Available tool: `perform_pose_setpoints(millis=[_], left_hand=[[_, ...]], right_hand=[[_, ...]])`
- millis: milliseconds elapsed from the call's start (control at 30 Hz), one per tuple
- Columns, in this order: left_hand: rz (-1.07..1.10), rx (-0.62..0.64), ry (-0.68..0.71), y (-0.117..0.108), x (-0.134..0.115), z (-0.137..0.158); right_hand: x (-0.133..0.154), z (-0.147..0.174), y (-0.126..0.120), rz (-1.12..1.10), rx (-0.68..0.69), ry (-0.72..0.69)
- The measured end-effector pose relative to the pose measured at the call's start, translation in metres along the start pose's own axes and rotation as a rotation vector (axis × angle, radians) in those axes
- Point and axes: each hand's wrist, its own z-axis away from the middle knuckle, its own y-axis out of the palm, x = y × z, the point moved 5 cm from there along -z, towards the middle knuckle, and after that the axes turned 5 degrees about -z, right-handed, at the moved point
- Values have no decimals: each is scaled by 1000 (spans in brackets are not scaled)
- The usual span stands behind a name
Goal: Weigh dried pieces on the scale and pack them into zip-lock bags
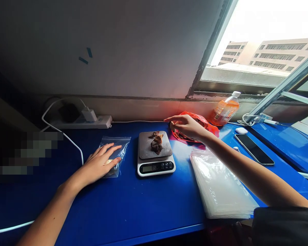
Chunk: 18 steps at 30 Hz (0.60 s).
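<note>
My left hand (102, 160) lies with fingers spread on a clear zip bag (123, 143); something pale inside it is partly hidden under the palm. Right of that bag stands a white kitchen scale (156, 167) with a lit display, its digits too small to read surely. Several wrinkled dried brown pieces (157, 143) lie on its grey plate. Over the near left edge of a red plastic bag (213, 130), my right hand (184, 125) has its index finger stretched out and the other fingers curled, closed on a small tan-brown dried piece (171, 125). More dark dried pieces show in the red bag.
A stack of clear plastic bags (223, 188) lies right of the scale, below my right forearm. Farther right are a phone (254, 149) and a white earbud case (241, 131). An orange drink bottle (224, 109) stands by the window. A power strip (100, 122) with cables runs along the wall.
</note>
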Motion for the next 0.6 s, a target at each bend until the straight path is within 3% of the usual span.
perform_pose_setpoints(millis=[167,300,600], left_hand=[[-6,7,0,1,2,1],[-6,15,5,1,3,2],[-3,-68,39,4,7,-1]], right_hand=[[15,-6,-18,37,-182,-124],[5,-6,-45,29,-331,-99],[-44,2,-59,18,-367,1]])
